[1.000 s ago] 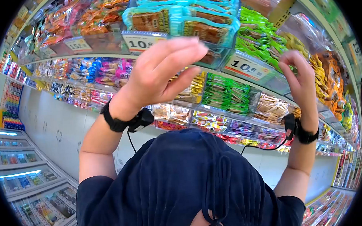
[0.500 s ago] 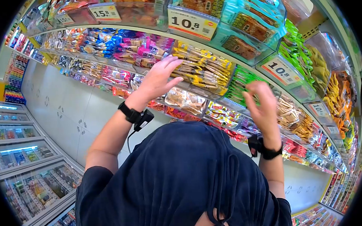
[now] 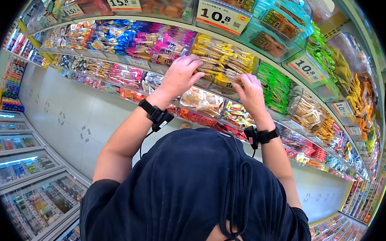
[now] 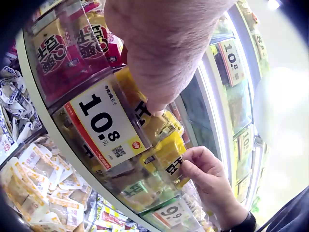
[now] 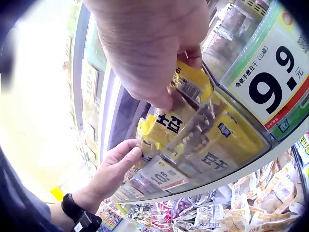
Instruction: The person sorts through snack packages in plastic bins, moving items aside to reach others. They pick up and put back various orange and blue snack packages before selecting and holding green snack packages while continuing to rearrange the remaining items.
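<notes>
Both hands are in a clear bin of yellow snack packets (image 3: 224, 53) on the middle shelf. My left hand (image 3: 182, 75) is at the bin's left end. Its thumb and fingers pinch a yellow packet (image 4: 131, 89), while the palm hides part of the grip in the left wrist view. At the right end, my right hand (image 3: 250, 93) pinches another yellow packet (image 4: 170, 157) by its edge, thumb in front. Black lettering shows on this packet, close behind the bin's front wall. The hands face each other with yellow packets between them.
Pink-purple packets (image 3: 158, 46) fill the bin to the left, green ones (image 3: 273, 83) the bin to the right. Above, a shelf with blue packets (image 3: 279, 22) and a price card (image 3: 223, 16) juts out. White packets (image 3: 200, 100) lie below. Glass-topped freezers (image 3: 36, 203) stand left.
Both hands have come down from in front of the upper shelf to the yellow packets. The right hand has moved left past the green packets, and the fingers now hold packets. The head view has shifted.
</notes>
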The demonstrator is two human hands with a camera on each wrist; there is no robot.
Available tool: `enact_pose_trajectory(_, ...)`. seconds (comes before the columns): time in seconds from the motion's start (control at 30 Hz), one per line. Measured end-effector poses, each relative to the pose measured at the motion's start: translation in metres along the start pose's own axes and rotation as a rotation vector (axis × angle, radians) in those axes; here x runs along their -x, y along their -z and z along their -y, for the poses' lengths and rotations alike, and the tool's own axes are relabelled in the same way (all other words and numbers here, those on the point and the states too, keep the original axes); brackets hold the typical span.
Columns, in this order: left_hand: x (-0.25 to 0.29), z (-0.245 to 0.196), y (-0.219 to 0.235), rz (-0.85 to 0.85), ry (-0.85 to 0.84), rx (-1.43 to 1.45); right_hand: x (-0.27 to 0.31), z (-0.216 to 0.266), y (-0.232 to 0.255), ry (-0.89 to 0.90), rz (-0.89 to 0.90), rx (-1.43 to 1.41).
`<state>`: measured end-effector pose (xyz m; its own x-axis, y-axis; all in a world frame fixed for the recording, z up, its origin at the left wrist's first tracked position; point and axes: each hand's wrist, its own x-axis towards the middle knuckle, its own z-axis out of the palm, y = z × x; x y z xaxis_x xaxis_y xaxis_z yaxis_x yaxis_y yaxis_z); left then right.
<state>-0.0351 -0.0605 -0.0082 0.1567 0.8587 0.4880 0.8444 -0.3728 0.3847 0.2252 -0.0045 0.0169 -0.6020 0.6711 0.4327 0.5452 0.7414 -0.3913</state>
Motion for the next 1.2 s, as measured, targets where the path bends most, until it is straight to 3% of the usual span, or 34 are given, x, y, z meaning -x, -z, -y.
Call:
enact_pose_trajectory(0.27, 0.006, -0.029, 0.002, -0.135, -0.085, -0.061, 0.01, -0.007, 0.003, 0.021, 0.043, -0.046)
enact_pose_trajectory(0.53, 0.006, -0.034, -0.01, -0.217, 0.016, -0.057, 0.019, -0.008, 0.006, -0.04, -0.081, -0.241)
enact_pose_trajectory(0.73, 0.003, -0.025, -0.008, -0.137, 0.036, -0.024, 0.018, -0.002, 0.01, -0.07, -0.07, -0.219)
enact_pose_trajectory(1.07, -0.005, -0.012, 0.005, 0.006, -0.107, -0.007, -0.006, 0.01, 0.013, -0.254, -0.099, -0.246)
enact_pose_trajectory(1.17, -0.004, -0.009, 0.005, 0.017, -0.136, -0.005, -0.036, 0.008, 0.013, -0.125, -0.137, -0.158)
enact_pose_trajectory(1.2, -0.003, -0.009, 0.005, 0.013, -0.145, -0.002, -0.048, 0.009, 0.015, -0.116, -0.049, -0.108)
